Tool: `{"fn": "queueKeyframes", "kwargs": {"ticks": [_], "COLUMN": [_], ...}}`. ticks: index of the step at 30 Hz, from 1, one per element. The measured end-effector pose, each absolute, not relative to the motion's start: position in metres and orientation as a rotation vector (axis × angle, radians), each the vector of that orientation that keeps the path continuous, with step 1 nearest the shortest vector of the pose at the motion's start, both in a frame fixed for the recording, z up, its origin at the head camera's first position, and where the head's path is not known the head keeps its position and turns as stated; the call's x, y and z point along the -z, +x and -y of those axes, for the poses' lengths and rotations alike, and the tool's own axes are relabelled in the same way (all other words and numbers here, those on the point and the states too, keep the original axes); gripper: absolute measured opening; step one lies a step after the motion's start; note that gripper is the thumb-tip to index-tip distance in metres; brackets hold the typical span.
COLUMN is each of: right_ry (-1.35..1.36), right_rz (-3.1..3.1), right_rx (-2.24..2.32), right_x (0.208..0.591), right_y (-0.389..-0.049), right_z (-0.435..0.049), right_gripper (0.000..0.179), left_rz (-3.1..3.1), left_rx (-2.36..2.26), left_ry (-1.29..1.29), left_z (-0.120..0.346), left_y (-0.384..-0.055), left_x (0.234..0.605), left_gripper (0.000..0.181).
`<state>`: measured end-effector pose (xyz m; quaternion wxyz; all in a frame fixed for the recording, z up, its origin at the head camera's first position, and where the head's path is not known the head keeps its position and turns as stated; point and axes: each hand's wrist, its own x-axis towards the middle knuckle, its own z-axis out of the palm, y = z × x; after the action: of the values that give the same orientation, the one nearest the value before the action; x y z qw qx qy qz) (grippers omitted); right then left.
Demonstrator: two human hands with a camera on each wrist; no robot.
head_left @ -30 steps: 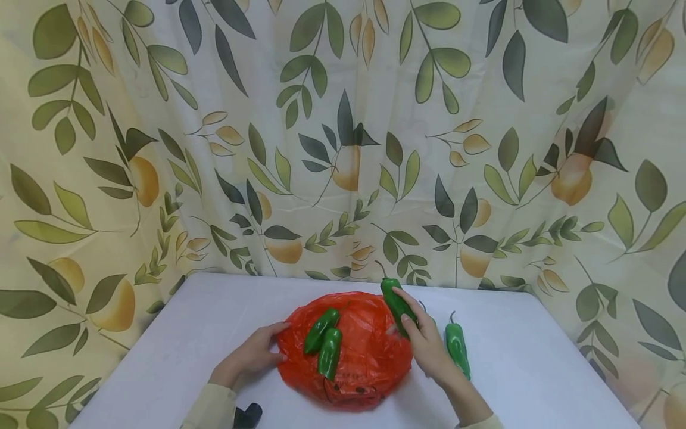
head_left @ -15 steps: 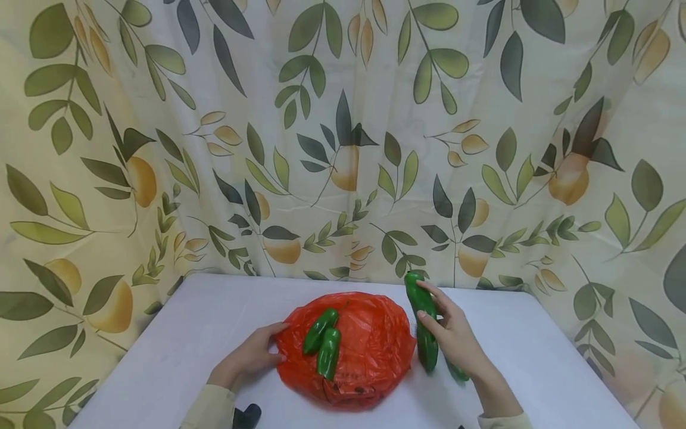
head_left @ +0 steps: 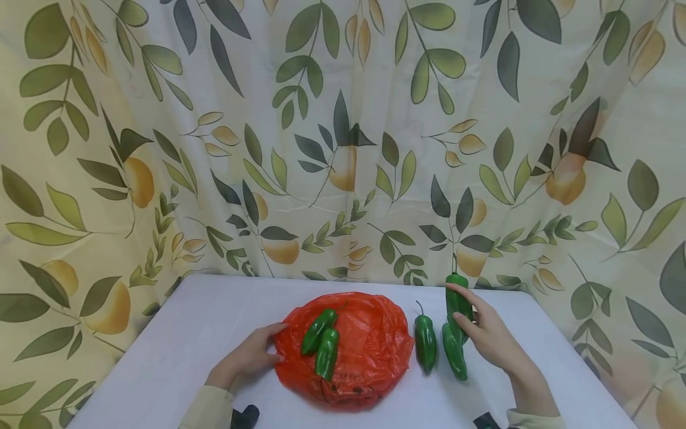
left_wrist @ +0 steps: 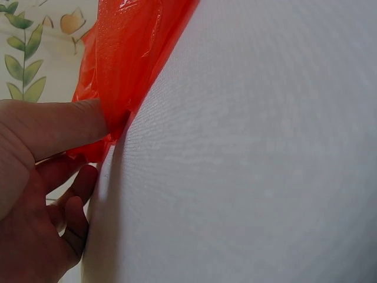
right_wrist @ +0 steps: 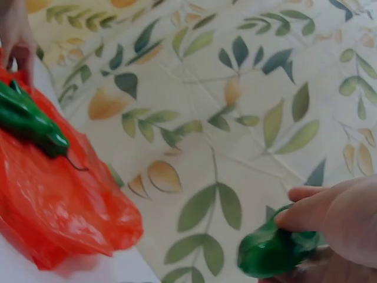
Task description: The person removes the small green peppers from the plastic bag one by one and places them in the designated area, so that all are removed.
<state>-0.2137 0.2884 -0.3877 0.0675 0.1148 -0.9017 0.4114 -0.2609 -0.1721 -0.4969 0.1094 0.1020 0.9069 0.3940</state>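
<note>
A crumpled red plastic bag point(head_left: 370, 351) lies on the white table. My left hand point(head_left: 256, 350) pinches its left edge between thumb and fingers, as the left wrist view also shows. On the bag's left half rest two green peppers, an upper one point(head_left: 320, 330) and a lower one point(head_left: 327, 354). My right hand point(head_left: 490, 333) holds another green pepper point(head_left: 458, 295), its stem pointing up. Right of the bag, a green pepper point(head_left: 426, 344) lies on the table. Beside it is one more green pepper point(head_left: 455, 356), its upper end overlapped by the held one.
The white table point(head_left: 214, 304) reaches back to a hanging curtain point(head_left: 343, 226) printed with leaves and fruit. Dark wrist straps show near both sleeves, including the left one point(head_left: 245, 416).
My right hand has moved right with its pepper, from over the bag's right edge past the two peppers on the table. My left hand stays at the bag.
</note>
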Motion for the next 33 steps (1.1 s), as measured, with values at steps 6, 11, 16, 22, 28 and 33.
{"fn": "queueKeyframes", "kwargs": {"ticks": [6,11,16,22,28,33], "right_ry": [0.284,0.211,0.181,0.125,0.108,0.06], "right_rz": [2.772,2.827,2.842,2.906,2.938,2.959], "right_rx": [-1.167,-1.113,-1.092,-1.112,-1.137,-1.141], "right_x": [0.39,0.396,0.405,0.414,0.426,0.433], "right_y": [-0.217,-0.22,-0.224,-0.23,-0.235,-0.239], "right_z": [-0.301,-0.31,-0.32,-0.328,-0.334,-0.34], "right_gripper": [0.059,0.06,0.06,0.063,0.063,0.062], "left_rz": [-2.667,-2.657,-2.659,-2.666,-2.666,-2.666], "left_rx": [-1.15,-1.154,-1.155,-1.151,-1.154,-1.153], "left_ry": [0.282,0.278,0.275,0.299,0.293,0.301], "left_z": [0.172,0.172,0.172,0.172,0.172,0.172], "left_y": [-0.262,-0.263,-0.262,-0.262,-0.262,-0.262], "left_x": [0.499,0.5,0.5,0.5,0.498,0.499], "left_gripper": [0.072,0.072,0.071,0.071,0.072,0.071]}}
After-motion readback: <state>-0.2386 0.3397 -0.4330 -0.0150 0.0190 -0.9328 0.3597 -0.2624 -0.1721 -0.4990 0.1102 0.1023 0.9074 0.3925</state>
